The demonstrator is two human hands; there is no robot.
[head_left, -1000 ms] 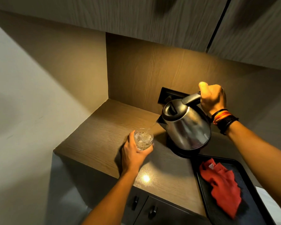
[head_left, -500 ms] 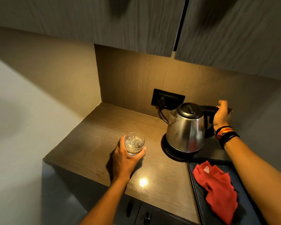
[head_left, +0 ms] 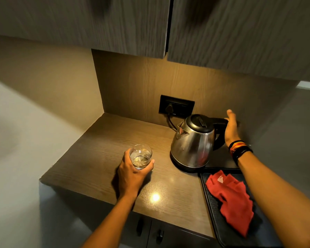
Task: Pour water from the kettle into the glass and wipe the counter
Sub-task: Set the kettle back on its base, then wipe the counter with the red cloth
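From the head camera, the brown wooden tabletop [head_left: 104, 145] sits in a corner under two dark cupboards. The left hand [head_left: 131, 174] is wrapped around the glass [head_left: 140, 156], grasping it from the near side. The glass stands upright on the tabletop, near the middle and a little toward the left edge, and there is water in it. The shiny metal kettle [head_left: 192, 145] stands upright on its round black base [head_left: 184, 168] toward the back right of the tabletop, with its black lid on top and its spout pointing left. The kettle and the glass are apart, with bare wood between them. The right hand [head_left: 231, 128] is at the black handle [head_left: 219, 122] on the kettle's right side, with the fingers spread loose and the palm against the handle's end; it looks released, not clenched around it. There are bands on the right wrist [head_left: 240, 149]. A black cord runs from behind the kettle up to a black wall socket [head_left: 176, 106] on the back wall. A black tray [head_left: 215, 215] lies at the right front corner of the tabletop, just beside the kettle's base. A red cloth [head_left: 231, 199] lies crumpled in the tray. A bright spot of light shines on the tabletop near the front edge
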